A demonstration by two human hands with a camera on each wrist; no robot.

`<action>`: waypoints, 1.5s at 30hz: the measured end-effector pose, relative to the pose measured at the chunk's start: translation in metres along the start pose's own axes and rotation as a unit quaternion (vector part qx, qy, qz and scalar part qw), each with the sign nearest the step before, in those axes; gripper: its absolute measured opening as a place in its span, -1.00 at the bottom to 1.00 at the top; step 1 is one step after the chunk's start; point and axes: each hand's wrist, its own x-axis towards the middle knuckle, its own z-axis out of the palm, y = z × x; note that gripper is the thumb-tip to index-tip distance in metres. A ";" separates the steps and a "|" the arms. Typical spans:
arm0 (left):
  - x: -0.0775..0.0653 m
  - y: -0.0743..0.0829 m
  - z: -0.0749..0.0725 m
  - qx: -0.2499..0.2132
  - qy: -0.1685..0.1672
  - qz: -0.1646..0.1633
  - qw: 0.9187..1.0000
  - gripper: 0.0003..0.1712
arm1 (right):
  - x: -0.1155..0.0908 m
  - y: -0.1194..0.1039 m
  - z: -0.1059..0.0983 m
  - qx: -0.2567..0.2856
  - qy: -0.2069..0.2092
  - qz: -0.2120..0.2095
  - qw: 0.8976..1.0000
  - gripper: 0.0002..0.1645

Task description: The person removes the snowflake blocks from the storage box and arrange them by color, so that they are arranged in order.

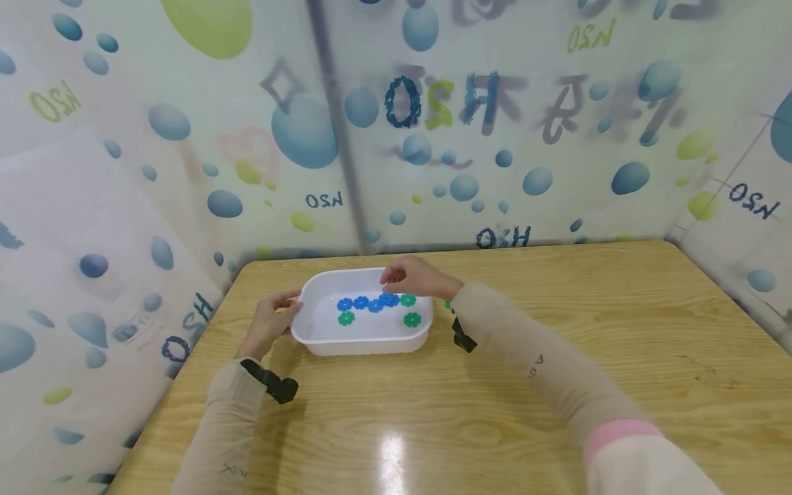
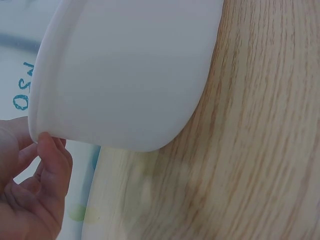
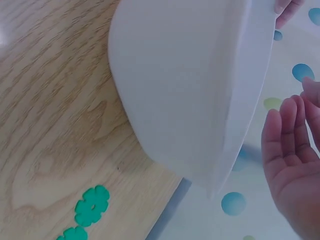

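A white plastic tray (image 1: 361, 347) sits on the table, and my left hand (image 1: 271, 322) pinches the rim at its left end. The left wrist view shows that hand's thumb and fingers (image 2: 54, 162) at the tray's edge. Inside the tray lies a row of several blue flower-shaped pieces (image 1: 361, 302), with green flower-shaped pieces (image 1: 346, 318) around them. Over the tray's right half, my right hand (image 1: 422, 277) hovers with its fingers loosely bent. In the right wrist view I see nothing between its fingers (image 3: 287, 125), though the thumb tip is partly cut off.
Green flower-shaped pieces (image 3: 92, 205) lie on the wooden table (image 1: 557, 309) just right of the tray, mostly hidden by the right wrist in the head view. A patterned curtain (image 1: 396, 165) stands behind the table's far edge.
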 end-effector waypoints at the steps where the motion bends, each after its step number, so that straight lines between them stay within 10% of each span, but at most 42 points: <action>1: 0.000 0.000 0.000 0.001 0.001 0.001 1.000 -0.52 | 0.003 0.000 0.002 0.000 0.000 0.000 1.000 -0.75; 36: 0.000 0.000 -0.001 -0.020 0.004 0.003 1.000 -0.54 | 0.054 -0.022 0.055 -0.010 -0.021 0.029 0.999 -0.73; 45: 0.000 -0.001 -0.001 -0.024 0.006 0.009 1.000 -0.55 | 0.058 -0.019 0.074 -0.050 -0.012 -0.018 0.999 -0.82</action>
